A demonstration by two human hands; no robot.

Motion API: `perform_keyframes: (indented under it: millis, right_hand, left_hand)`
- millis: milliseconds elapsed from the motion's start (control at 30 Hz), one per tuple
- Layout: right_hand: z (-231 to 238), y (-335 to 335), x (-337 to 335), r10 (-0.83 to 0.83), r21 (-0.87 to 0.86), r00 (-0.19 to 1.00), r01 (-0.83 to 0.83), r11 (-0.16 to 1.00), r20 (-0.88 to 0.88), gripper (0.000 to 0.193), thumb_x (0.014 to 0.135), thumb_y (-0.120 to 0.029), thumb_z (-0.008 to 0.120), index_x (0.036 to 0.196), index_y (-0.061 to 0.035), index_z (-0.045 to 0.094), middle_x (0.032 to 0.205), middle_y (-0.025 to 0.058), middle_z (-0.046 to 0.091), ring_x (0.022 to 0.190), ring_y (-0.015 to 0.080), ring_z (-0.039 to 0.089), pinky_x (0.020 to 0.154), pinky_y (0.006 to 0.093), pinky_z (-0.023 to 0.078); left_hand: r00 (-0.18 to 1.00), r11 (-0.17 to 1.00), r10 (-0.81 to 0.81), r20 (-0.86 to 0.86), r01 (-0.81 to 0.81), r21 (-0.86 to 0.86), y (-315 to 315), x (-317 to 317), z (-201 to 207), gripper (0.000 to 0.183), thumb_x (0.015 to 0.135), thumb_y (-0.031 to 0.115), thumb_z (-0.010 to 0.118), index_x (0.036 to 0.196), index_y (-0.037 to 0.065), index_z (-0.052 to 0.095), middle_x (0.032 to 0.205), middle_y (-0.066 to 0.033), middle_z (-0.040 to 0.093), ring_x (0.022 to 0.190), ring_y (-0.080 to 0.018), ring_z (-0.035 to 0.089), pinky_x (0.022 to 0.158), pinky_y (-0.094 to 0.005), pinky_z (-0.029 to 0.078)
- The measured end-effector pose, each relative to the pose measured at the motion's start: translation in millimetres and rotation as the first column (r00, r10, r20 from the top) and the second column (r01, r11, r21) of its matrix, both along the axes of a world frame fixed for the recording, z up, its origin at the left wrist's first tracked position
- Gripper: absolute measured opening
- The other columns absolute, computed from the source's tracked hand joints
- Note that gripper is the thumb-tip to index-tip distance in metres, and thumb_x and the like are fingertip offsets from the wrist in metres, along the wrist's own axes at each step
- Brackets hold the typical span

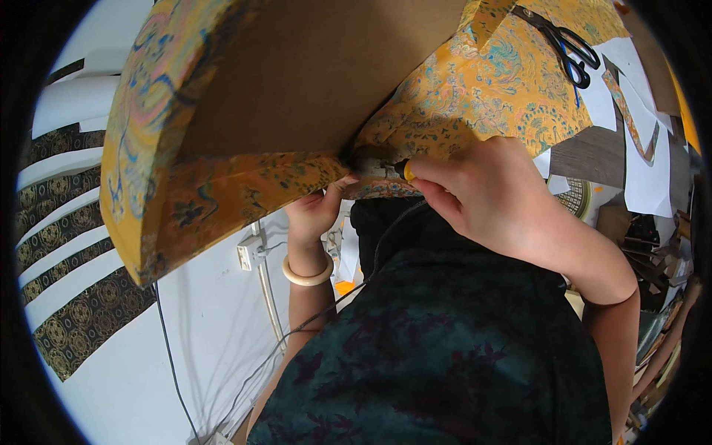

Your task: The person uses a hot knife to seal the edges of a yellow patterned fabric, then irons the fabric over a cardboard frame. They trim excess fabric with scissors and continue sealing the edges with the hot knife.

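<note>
A large open box (148,141), covered in yellow patterned brocade with a brown inner face, stands tilted before me. My left hand (315,213), with a cream bangle on the wrist, pinches the lower edge of its brocade wall. Just right of those fingertips, my right hand (482,189) is closed round a small corded tool (406,170) with a yellow and black handle. The tool's flat metal end lies at the brocade near the box's inner corner; shadow hides exactly what it touches. Yellow brocade cloth (482,96) spreads from the corner over the table.
Black-handled scissors (560,44) lie on the brocade at the upper right, near white paper sheets (645,178) and a narrow patterned strip (627,115). A dark cord (334,302) runs past my waist. Dark patterned strips (96,319) hang at left, near a wall socket (249,254).
</note>
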State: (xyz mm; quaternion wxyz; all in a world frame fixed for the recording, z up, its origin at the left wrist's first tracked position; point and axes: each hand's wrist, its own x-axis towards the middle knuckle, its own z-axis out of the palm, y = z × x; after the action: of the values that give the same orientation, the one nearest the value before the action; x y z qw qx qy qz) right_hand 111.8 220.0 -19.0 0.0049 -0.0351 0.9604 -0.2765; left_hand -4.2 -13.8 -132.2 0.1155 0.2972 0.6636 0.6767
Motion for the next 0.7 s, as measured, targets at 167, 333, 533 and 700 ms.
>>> perform_keyframes:
  millis: [167,333,533,700]
  right_hand:
    - [-3,3,-2,0.005,0.027,0.999,-0.004,1.000,-0.034,0.006,0.086,-0.012,0.070,0.088,-0.0111,0.065,0.060,0.0112,0.059,0.057,0.0335,0.062,0.050,0.0434,0.046]
    - [-11,2,6,-0.113,-0.179,0.988,0.093,0.979,-0.103,0.009,0.089,-0.018,0.067,0.088,-0.0092,0.066,0.059,0.0152,0.059,0.061,0.0383,0.064,0.055,0.0484,0.050]
    - [-8,-8,15,-0.157,-0.166,0.985,0.143,0.976,-0.075,0.011,0.088,-0.017,0.067,0.082,-0.0079,0.065,0.058,0.0152,0.058,0.060,0.0379,0.063,0.055,0.0477,0.050]
    - [-8,-3,6,-0.102,-0.094,0.990,0.094,0.991,-0.092,0.011,0.087,-0.017,0.069,0.081,-0.0082,0.066,0.056,0.0127,0.058,0.058,0.0358,0.063,0.055,0.0462,0.050]
  left_hand:
    - [0.999,0.999,0.026,0.033,-0.027,0.023,7,3,10,0.017,0.085,-0.013,0.072,0.099,-0.005,0.066,0.094,-0.0101,0.072,0.085,-0.0167,0.069,0.076,-0.0294,0.057]
    - [0.997,0.998,0.032,0.073,-0.035,0.047,5,-5,6,0.018,0.084,-0.011,0.075,0.098,-0.005,0.067,0.091,-0.0091,0.074,0.086,-0.0157,0.070,0.080,-0.0297,0.057]
    - [1.000,1.000,-0.002,0.029,0.003,-0.009,-3,-5,-4,0.028,0.082,-0.008,0.080,0.106,-0.004,0.066,0.100,-0.0069,0.072,0.092,-0.0150,0.066,0.086,-0.0309,0.054]
    - [0.999,0.999,0.028,0.027,-0.029,0.026,1,-3,-5,0.026,0.082,-0.009,0.078,0.105,-0.004,0.066,0.099,-0.0071,0.072,0.091,-0.0150,0.067,0.084,-0.0302,0.055]
